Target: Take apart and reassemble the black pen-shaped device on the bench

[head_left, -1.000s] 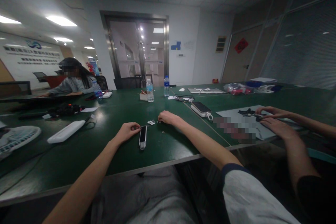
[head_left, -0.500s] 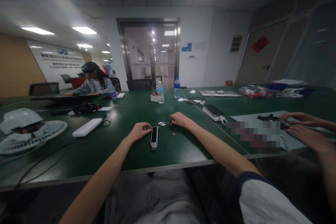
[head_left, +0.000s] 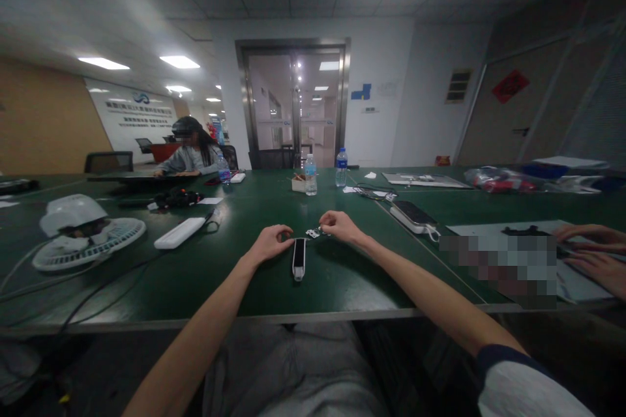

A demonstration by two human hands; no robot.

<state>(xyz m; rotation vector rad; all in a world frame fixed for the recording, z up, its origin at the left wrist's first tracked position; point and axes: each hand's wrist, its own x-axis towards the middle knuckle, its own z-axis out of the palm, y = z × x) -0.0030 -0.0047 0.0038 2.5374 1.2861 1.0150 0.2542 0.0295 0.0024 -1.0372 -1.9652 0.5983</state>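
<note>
A slim black device point(head_left: 298, 259) with a white end lies flat, lengthwise, just right of the left hand point(head_left: 270, 243); a small silver metal bracket point(head_left: 312, 233) sits just left of the right hand point(head_left: 341, 226).

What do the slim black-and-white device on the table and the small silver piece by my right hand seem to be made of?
The slim black-and-white device looks like moulded plastic, with a glossy dark face that catches the light. The small silver piece beside the right hand looks like bright metal, but it is too small to be sure.
</note>
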